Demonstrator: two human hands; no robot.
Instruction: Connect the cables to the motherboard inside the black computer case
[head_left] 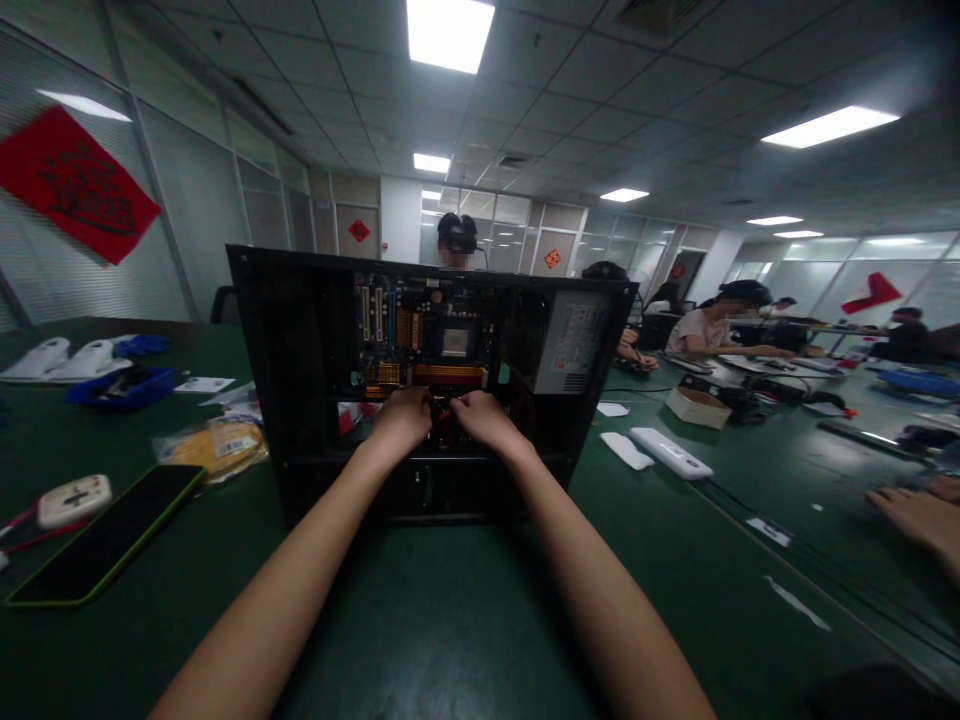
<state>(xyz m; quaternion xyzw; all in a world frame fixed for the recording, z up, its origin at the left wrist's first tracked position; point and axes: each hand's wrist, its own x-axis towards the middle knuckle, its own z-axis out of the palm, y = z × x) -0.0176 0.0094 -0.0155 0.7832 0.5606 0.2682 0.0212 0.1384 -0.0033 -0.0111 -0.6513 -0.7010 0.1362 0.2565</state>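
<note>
A black computer case (307, 420) stands upright on the green table, its open side facing me. Inside it are a motherboard (386, 345) with a square metallic processor (454, 341) and, at the upper right, a silver power supply (574, 340). My left hand (405, 415) and my right hand (484, 415) reach into the case just below the red and yellow slots (448, 376). Both have curled fingers close together around dark and red wires, whose details are too small to make out.
On the left of the green table (442, 610) lie a phone (112, 535), a plastic-bagged item (217, 445) and a blue tray (124, 388). To the right are a white power strip (671, 453), cables and a cardboard box (697, 405). Other people sit beyond; a person's hand (915, 515) is at far right.
</note>
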